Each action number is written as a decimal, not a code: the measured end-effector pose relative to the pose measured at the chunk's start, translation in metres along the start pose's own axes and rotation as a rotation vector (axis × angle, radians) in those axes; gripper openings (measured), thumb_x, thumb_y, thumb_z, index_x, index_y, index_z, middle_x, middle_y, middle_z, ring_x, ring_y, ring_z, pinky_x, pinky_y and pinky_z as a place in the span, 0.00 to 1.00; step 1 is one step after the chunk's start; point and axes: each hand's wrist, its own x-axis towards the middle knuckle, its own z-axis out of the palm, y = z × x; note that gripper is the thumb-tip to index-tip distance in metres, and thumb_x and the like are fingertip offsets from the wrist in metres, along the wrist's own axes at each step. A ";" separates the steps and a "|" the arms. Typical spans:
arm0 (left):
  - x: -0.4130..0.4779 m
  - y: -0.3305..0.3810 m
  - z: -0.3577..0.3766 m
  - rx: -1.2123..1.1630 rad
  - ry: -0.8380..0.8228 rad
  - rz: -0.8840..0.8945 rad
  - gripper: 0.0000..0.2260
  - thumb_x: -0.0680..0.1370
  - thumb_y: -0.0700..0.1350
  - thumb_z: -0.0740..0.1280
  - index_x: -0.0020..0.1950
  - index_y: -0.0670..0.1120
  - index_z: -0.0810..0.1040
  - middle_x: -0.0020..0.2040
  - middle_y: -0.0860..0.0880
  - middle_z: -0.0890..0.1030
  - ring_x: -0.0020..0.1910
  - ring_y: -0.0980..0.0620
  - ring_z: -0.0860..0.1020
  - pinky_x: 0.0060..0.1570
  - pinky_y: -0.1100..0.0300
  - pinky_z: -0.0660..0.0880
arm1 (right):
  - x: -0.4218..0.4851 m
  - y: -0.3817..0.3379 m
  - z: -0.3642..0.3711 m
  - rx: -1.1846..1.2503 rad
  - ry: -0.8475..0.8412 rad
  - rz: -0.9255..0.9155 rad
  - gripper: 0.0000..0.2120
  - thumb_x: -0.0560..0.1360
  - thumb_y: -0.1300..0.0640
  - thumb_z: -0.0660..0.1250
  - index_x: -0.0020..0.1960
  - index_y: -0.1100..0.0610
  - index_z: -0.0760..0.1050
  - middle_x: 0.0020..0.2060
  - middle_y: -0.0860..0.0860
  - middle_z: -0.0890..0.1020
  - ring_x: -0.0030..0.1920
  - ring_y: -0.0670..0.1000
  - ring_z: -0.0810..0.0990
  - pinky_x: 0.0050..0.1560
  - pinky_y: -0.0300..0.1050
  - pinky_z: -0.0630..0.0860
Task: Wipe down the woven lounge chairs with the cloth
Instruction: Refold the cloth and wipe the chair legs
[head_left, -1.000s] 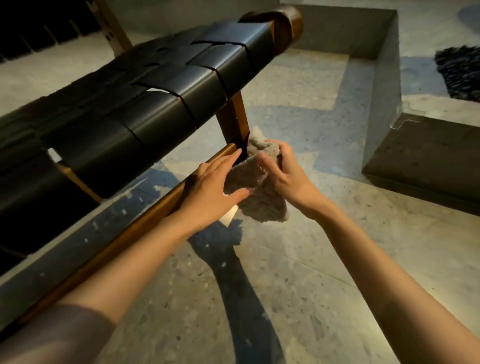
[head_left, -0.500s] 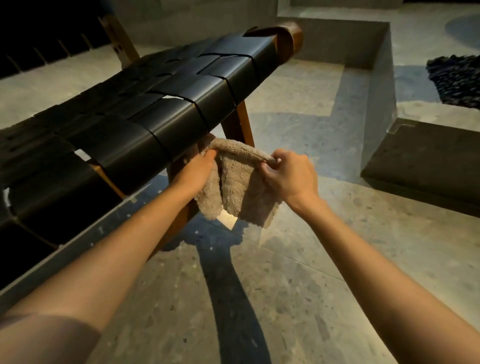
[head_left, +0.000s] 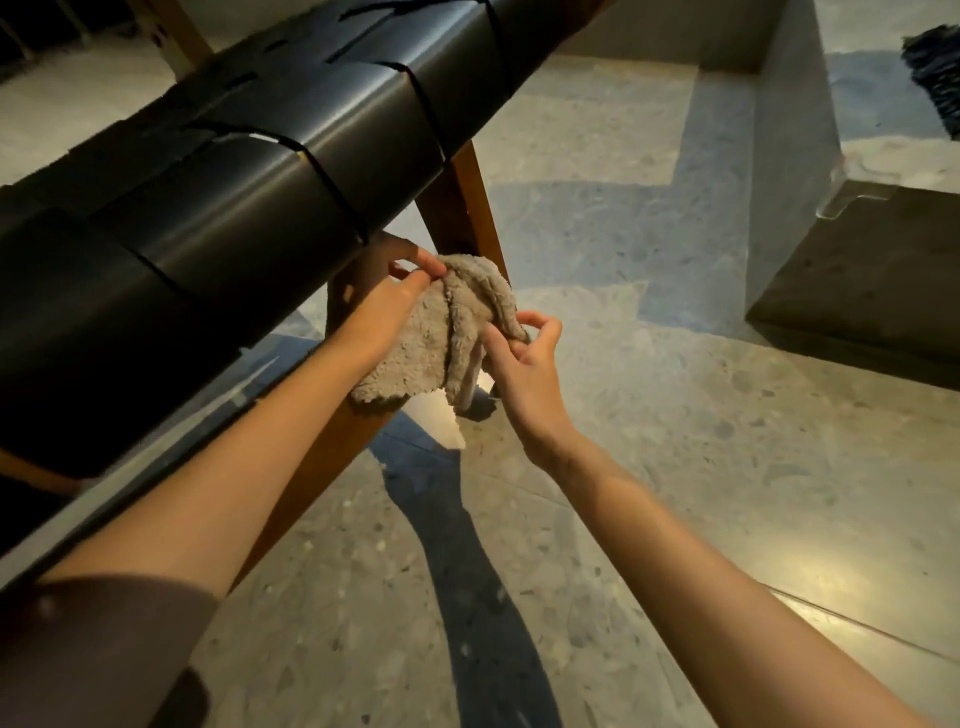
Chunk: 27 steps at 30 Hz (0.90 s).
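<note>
In the head view the cloth (head_left: 441, 332) is off the chair (head_left: 260, 182) – it hangs bunched in the air just under the seat's near edge and in front of the wooden leg (head_left: 462, 208), held between both hands. The left grip (head_left: 387, 301) pinches its upper edge with thumb and fingertips closed on the pile. The right grip (head_left: 519, 358) pinches a fold at the cloth's right side between thumb and forefinger, its other fingers loosely curled. Nothing presses on the black straps, so I judge this a pause to refold or turn the cloth, not a wiping stroke. How much of the chair is done cannot be read: the straps shine evenly, with no damp streak or dust line to mark wiped from unwiped. The task speaks of chairs, and only this one shows – the others are presumably left to do. The chair is cut off at the left and top edges. The left fingers lie partly in the seat's shadow, and whether the cloth touches the leg behind it I cannot tell. A dark tufted thing (head_left: 935, 78) at the upper right is cropped and unclear.
</note>
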 end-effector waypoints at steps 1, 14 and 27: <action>-0.001 -0.001 0.000 0.008 0.016 0.021 0.09 0.81 0.42 0.60 0.57 0.43 0.78 0.52 0.49 0.77 0.52 0.55 0.76 0.38 0.74 0.71 | 0.002 0.001 0.003 0.005 -0.003 0.019 0.18 0.79 0.45 0.61 0.61 0.47 0.55 0.52 0.45 0.76 0.50 0.44 0.79 0.31 0.29 0.74; -0.025 -0.020 -0.006 0.246 -0.189 0.250 0.19 0.79 0.46 0.63 0.69 0.53 0.64 0.66 0.51 0.73 0.64 0.52 0.72 0.60 0.58 0.69 | -0.005 0.005 0.031 0.104 0.114 -0.057 0.11 0.81 0.60 0.59 0.61 0.55 0.61 0.45 0.49 0.78 0.44 0.44 0.80 0.48 0.47 0.80; -0.147 -0.058 -0.069 0.330 -0.138 0.093 0.22 0.81 0.48 0.60 0.73 0.57 0.60 0.72 0.52 0.66 0.70 0.57 0.64 0.68 0.57 0.64 | -0.102 0.030 0.078 -0.170 -0.150 -0.172 0.06 0.81 0.56 0.59 0.54 0.51 0.61 0.46 0.45 0.76 0.45 0.43 0.80 0.45 0.40 0.80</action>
